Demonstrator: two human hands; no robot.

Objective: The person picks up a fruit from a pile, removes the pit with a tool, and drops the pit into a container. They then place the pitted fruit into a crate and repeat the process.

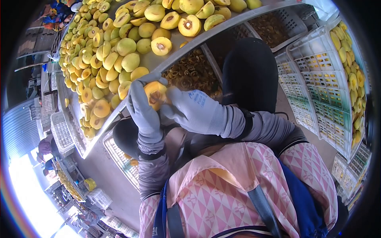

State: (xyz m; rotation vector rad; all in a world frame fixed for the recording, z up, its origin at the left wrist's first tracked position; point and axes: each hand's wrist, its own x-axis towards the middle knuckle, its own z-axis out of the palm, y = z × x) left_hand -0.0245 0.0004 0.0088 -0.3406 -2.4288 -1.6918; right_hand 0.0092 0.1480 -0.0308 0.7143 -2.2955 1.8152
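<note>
Facing a table [156, 61] heaped with yellow fruit [126, 47], a person [222, 190] sat close, the pile within reach; the raised rim [234, 21] probably kept fruit from rolling off. A white crate [313, 79] of more fruit stood at the right, perhaps for easy reach. Below the table's edge, a bin [211, 59] of brown scraps [189, 73] lay near the knees, likely to catch droppings. The gloved left hand [141, 105] curled its fingers around a cut half [154, 95], seemingly to steady it, opened face upward, beside the rim. The gloved right hand [198, 111] bent its fingers in next to it; blur hid whether they gripped anything, so that could not be told. The half's underside was hidden, and the view's upper edge cut off the table.
</note>
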